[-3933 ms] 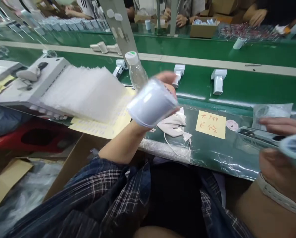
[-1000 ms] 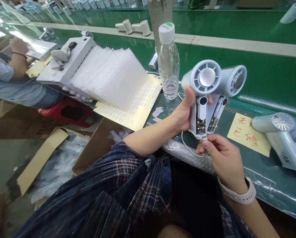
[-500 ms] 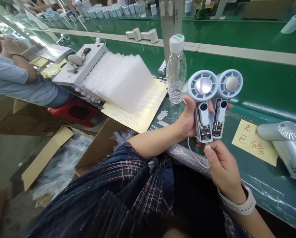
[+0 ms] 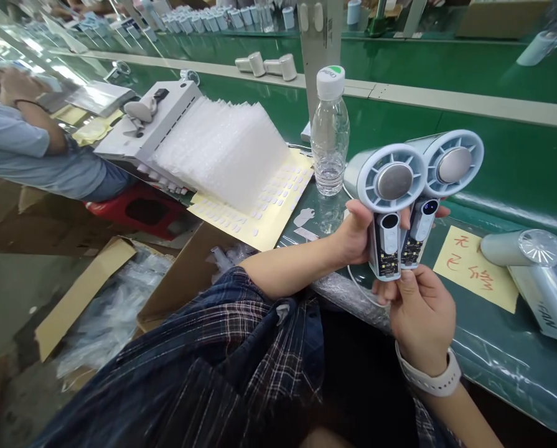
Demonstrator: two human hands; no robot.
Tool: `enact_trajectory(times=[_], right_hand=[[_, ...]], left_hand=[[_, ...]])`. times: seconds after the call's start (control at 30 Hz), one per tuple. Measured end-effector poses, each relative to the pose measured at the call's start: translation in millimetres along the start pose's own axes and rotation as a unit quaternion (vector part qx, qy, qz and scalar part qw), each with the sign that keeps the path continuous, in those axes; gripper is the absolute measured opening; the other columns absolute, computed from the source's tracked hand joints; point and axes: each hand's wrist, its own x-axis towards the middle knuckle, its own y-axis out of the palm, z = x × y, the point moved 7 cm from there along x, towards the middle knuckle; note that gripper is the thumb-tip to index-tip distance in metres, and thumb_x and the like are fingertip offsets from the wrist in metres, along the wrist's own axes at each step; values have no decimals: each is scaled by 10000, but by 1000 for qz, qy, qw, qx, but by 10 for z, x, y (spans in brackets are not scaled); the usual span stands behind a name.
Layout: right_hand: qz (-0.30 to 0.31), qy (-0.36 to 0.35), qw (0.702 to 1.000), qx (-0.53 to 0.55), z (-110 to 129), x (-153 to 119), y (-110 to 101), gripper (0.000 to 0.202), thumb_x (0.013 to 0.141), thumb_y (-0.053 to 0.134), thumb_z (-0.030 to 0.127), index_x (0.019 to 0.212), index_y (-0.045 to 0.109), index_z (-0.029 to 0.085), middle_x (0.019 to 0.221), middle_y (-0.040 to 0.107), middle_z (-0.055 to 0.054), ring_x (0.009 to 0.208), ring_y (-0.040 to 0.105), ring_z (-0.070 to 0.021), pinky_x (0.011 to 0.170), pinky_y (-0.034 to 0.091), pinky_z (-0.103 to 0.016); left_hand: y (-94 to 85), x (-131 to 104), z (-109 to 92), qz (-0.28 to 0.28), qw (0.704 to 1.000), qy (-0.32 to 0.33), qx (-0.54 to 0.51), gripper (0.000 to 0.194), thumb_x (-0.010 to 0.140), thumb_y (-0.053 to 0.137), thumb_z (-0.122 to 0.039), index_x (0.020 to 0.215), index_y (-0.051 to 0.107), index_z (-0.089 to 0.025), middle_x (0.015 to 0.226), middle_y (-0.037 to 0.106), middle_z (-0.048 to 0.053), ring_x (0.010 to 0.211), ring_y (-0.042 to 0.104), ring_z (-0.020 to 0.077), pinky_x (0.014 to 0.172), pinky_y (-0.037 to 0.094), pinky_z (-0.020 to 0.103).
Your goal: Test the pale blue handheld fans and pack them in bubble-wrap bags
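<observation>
1. Two handheld fans are held side by side, upright, above the near edge of the green table (image 4: 493,168): the left fan (image 4: 390,199) and the right fan (image 4: 439,186).
2. Two more fans (image 4: 530,261) are seen lying on the table at the right, just beside one yellow note (image 4: 474,267) with red writing.
3. One water bottle (image 4: 329,134) with a white cap is stood upright behind the held pair, and one yellow sheet (image 4: 259,205) of small white stickers is laid to its left, partly covered by a stack of clear bags (image 4: 222,149).
4. Each held fan is pale grey-blue, with a round slotted head and a shiny metal disc at its centre; the handles are open at the front, so that dark circuit boards are exposed low down. A small blue light is shown on the right fan's handle.
5. The left hand (image 4: 353,233) is closed around both handles from the left side.
6. The right hand (image 4: 418,311) is pinched at the bottom ends of the handles, where a thin white cable (image 4: 353,280) is seen trailing below; whether the cable is gripped cannot be told.
7. One other person's arm (image 4: 30,124) is seen at the far left.
</observation>
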Motion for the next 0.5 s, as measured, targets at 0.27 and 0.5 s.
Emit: enact_trajectory(times=[0.27,0.5], right_hand=[[44,-172,959,-219,192,-86,-134,296,1099,526,322,837,552,188,923,614,-68,914,629,-203,819,497,-342],[44,-214,766,-605,290,171,-184,248,1025,528,374,966,630,156,1106,664,-201,1001,607,-360,925,452,-566]], left_hand=[[37,-34,-117,-35,998,25,-55,1105,615,272,-1213,830,535,-162,1231,696,171,1426,580,360,1028,620,439],[79,-45,-274,-9,988,17,-151,1090,726,-62,-1125,776,443,-161,1282,696,170,1249,702,291,933,647,404]])
